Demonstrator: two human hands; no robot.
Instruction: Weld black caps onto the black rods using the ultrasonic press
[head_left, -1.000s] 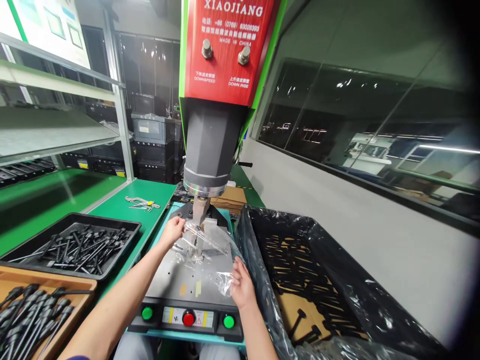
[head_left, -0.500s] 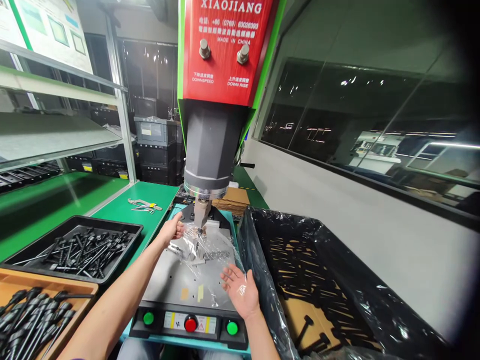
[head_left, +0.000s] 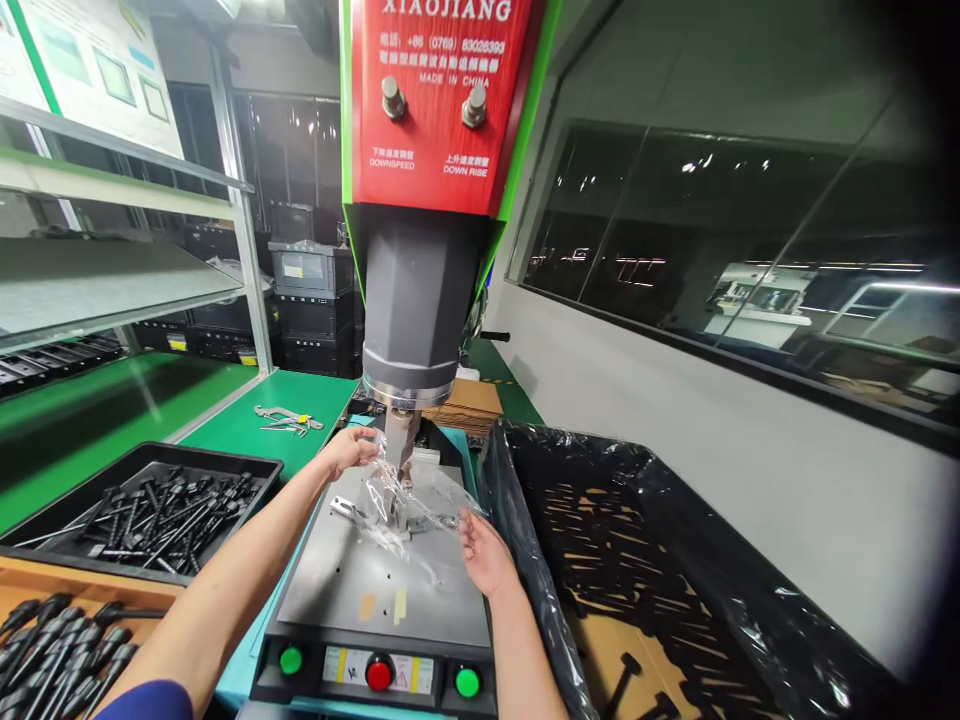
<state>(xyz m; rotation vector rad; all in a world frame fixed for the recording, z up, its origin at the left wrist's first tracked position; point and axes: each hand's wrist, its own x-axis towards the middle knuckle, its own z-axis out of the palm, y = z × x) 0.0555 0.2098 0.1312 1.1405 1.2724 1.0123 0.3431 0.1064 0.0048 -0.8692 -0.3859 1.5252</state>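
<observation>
A sheet of clear plastic film [head_left: 420, 505] is stretched over the metal plate [head_left: 322, 590] of the press, below its tapered horn [head_left: 399, 432]. My left hand [head_left: 351, 452], beside the horn, is closed with its fingertips pinching the film's upper left edge. Lower and to the right, my right hand [head_left: 486, 555] has its fingers curled together at the film's right edge, closed on it. Under the film, a metal fixture [head_left: 396, 515] shows only in part through glare and creases.
Green buttons and a red button [head_left: 379, 672] line the press's front. At left stand a black tray [head_left: 270, 475] and an orange tray [head_left: 161, 592] of black-headed rods. A box lined with black plastic [head_left: 525, 520] at right holds dark parts. Pliers [head_left: 281, 414] lie on the green bench.
My right hand has moved up and closed from open, spread fingers onto the film's right edge. My left hand has shifted slightly right, and the film is lifted between both hands.
</observation>
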